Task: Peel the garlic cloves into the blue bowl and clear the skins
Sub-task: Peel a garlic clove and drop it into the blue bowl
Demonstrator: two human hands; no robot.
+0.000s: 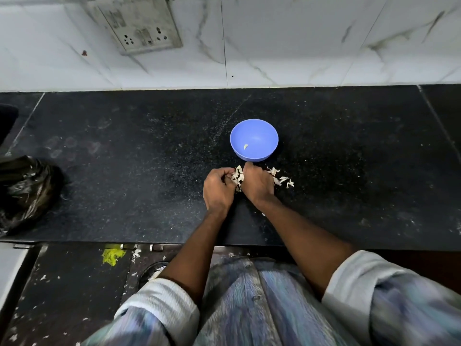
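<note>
Both hands meet just on the near side of the blue bowl (254, 140), which stands on the black stone counter (124, 186) right of its middle. The left hand (217, 188) is curled, its fingers bent inward round a bunch of pale garlic skins (237, 177) pressed between the 2 hands; the fingertips themselves are hidden behind the knuckles. The right hand (257, 184) is also curled against that bunch, with its thumb raised toward the bowl's near wall, but its back faces the camera, so I cannot tell whether it grips the skins or only pushes them. Whether a clove lies inside the bunch cannot be made out.

More loose skins (283, 180) lie scattered on the counter just right of the right hand, partly covered by it. Inside the bowl, 1 small pale yellowish piece (246, 146) rests on the near left slope; it is too small to tell clove from skin.

At the far left edge, a crumpled dark plastic bag (26, 191) is cut off by the frame. On the tiled wall beyond the counter sits a grimy switch plate (139, 26), its top cropped. Below the counter's near edge, white flecks and a yellow scrap (112, 255) lie on the floor.
</note>
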